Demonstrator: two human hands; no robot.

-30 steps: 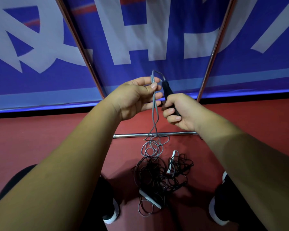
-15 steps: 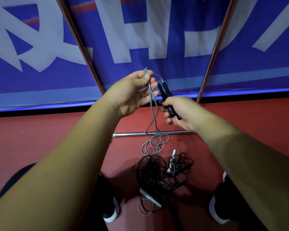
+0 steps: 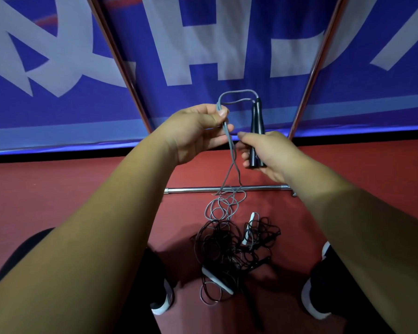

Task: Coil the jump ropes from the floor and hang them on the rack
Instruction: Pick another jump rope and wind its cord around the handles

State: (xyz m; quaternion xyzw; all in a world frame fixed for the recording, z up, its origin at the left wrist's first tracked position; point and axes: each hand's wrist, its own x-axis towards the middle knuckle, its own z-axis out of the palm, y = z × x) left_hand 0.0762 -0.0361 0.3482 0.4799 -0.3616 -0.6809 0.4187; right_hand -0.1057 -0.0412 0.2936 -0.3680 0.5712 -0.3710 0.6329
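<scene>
Head view: right hand (image 3: 268, 153), fingers (image 3: 245, 162) clamped round both black handles (image 3: 256, 119), paired upright as coil anchor. Left hand (image 3: 193, 131) pinches doubled grey rope (image 3: 231, 150), likely sizing first loop. Slack trails to floor (image 3: 82, 189), crossing metal bar (image 3: 191, 189), near tangled black ropes (image 3: 227, 247).

Two bare forearms, the left forearm (image 3: 94, 237) and the right forearm (image 3: 348, 225), are shown ending in the left hand (image 3: 193, 131) and the right hand (image 3: 268, 153). Well below the left fingers (image 3: 215, 143), a dark left trouser leg (image 3: 22, 251) and a black, white-soled left shoe (image 3: 163, 301) are seen. Well below the right fingers (image 3: 245, 155), a matching right trouser leg (image 3: 331, 280) and right shoe (image 3: 310, 303) are seen.
</scene>
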